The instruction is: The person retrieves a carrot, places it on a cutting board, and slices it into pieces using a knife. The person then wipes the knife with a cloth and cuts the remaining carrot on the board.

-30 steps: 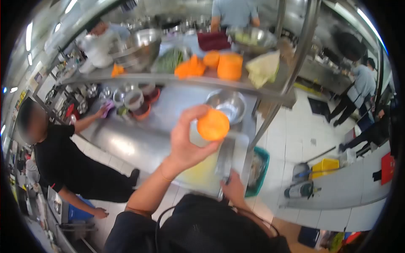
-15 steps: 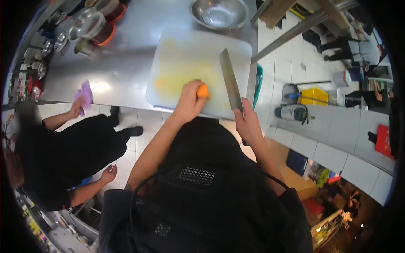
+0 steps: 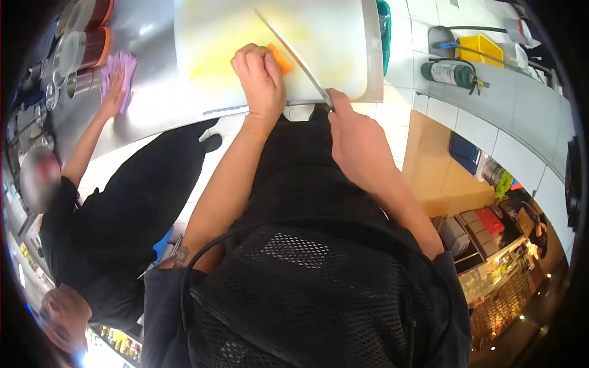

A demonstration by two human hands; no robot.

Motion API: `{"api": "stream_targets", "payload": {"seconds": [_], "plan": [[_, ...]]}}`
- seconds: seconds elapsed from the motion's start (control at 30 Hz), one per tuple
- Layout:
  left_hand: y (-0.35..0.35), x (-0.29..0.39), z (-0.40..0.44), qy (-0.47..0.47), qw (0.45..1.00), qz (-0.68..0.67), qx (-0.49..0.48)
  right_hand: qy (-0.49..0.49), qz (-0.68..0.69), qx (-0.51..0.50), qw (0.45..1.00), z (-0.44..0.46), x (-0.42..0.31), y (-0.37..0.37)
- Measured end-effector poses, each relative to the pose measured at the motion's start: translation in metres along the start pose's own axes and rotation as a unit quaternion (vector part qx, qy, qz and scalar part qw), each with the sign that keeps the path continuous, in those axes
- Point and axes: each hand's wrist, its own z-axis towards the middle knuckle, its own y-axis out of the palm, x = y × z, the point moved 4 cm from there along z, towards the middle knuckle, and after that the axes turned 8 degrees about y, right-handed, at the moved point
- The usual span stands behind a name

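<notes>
On the white cutting board (image 3: pixel 211 37), stained yellow, an orange carrot piece (image 3: pixel 280 60) lies under the curled fingers of my left hand (image 3: pixel 261 76). My right hand (image 3: pixel 359 138) grips a knife (image 3: pixel 300 64) by its handle. The blade slants up and to the left, close along the right side of the carrot piece. Whether its edge touches the piece I cannot tell.
At the left, a co-worker's hand (image 3: pixel 112 95) presses a purple cloth (image 3: pixel 127 70) on the steel counter (image 3: pixel 150 113). Lidded containers (image 3: pixel 92 46) stand at the upper left. A green fire extinguisher (image 3: pixel 451 73) and a yellow dustpan (image 3: pixel 481 49) are at the right.
The view has tilted down from the shelf to the board. My left hand has lowered the carrot piece onto it, and the knife has come beside the piece. The co-worker's cloth is now on the counter.
</notes>
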Motion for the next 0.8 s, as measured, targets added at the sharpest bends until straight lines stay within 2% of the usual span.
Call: {"api": "stream_targets", "payload": {"seconds": [0.4, 0.53, 0.63, 0.73, 0.8], "plan": [[-0.001, -0.002, -0.003, 0.008, 1.000, 0.009, 0.001, -0.054, -0.067, 0.012, 0.996, -0.005, -0.007, 0.018], [-0.001, -0.003, -0.003, 0.002, 1.000, 0.013, -0.011, -0.006, -0.054, -0.027, 0.998, -0.003, -0.006, 0.021], [-0.001, 0.000, -0.001, -0.006, 1.000, -0.005, -0.010, -0.053, -0.054, 0.008, 0.997, -0.003, -0.001, 0.022], [-0.001, -0.001, 0.002, -0.018, 1.000, 0.002, -0.017, -0.032, -0.042, -0.024, 0.998, -0.014, 0.005, 0.009], [0.000, -0.001, 0.002, -0.003, 1.000, 0.003, -0.016, 0.040, -0.051, -0.110, 0.992, -0.023, 0.007, -0.006]]}}
